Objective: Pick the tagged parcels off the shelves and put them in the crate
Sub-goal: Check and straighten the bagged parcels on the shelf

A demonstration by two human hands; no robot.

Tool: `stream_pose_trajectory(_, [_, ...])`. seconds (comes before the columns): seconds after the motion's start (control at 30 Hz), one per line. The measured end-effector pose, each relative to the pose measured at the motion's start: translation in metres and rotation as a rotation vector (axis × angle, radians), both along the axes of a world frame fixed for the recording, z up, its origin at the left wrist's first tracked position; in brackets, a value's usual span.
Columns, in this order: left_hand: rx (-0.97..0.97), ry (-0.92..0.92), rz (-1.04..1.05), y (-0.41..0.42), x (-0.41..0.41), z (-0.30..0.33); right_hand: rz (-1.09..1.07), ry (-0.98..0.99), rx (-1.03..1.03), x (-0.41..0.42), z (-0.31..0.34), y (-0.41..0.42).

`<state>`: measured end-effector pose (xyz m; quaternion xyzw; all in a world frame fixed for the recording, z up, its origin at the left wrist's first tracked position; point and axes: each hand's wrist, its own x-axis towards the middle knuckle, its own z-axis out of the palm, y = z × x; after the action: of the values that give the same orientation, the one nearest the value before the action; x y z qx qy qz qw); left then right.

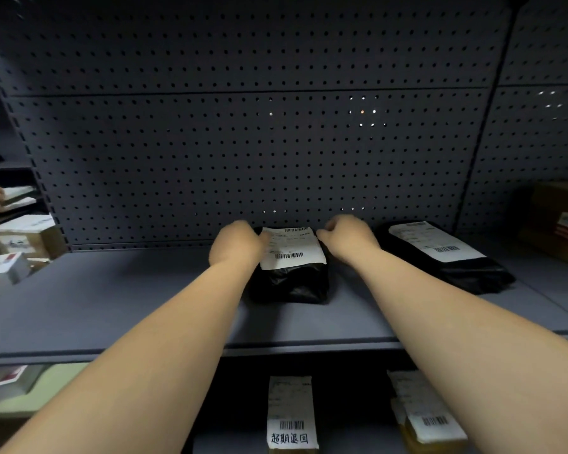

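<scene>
Against the grey pegboard back wall point(243, 142), a long grey shelf point(112, 306) carries two black parcels with white labels. Of these, the larger parcel point(446, 257) lies to the right, apart from the hands. Mid-shelf sits the smaller parcel point(292, 273), near the wall. Its far corners are flanked by both hands: the left hand point(236, 245) curls its fingers onto the label's left edge, and the right hand point(348, 237) pinches the right corner.
</scene>
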<state>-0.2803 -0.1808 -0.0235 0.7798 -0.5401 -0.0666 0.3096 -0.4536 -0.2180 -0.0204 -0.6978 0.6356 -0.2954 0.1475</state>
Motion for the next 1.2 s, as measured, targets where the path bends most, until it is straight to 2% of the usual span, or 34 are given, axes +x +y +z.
stream_pose_trajectory(0.13, [-0.151, -0.474, -0.018, 0.013, -0.017, 0.007, 0.034, 0.291, -0.22, -0.011, 0.003, 0.014])
stream_pose_trajectory(0.2, [-0.196, -0.585, -0.047, 0.017, -0.027, 0.01, 0.029, 0.382, -0.295, -0.019, 0.004, 0.021])
stream_pose_trajectory(0.33, [-0.246, -0.698, -0.101, 0.023, -0.048, 0.011, -0.011, 0.427, -0.365, -0.039, 0.005, 0.032])
stream_pose_trajectory(0.67, [-0.258, -0.692, -0.171, 0.024, -0.127, 0.01, -0.088, 0.374, -0.292, -0.119, 0.003, 0.04])
stream_pose_trajectory(0.97, [-0.149, -0.563, -0.156, 0.001, -0.22, 0.009, -0.099, 0.373, -0.225, -0.221, 0.008, 0.021])
stream_pose_trajectory(1.2, [-0.063, -0.391, -0.095, -0.016, -0.266, 0.004, -0.055, 0.334, -0.143, -0.277, 0.004, -0.003])
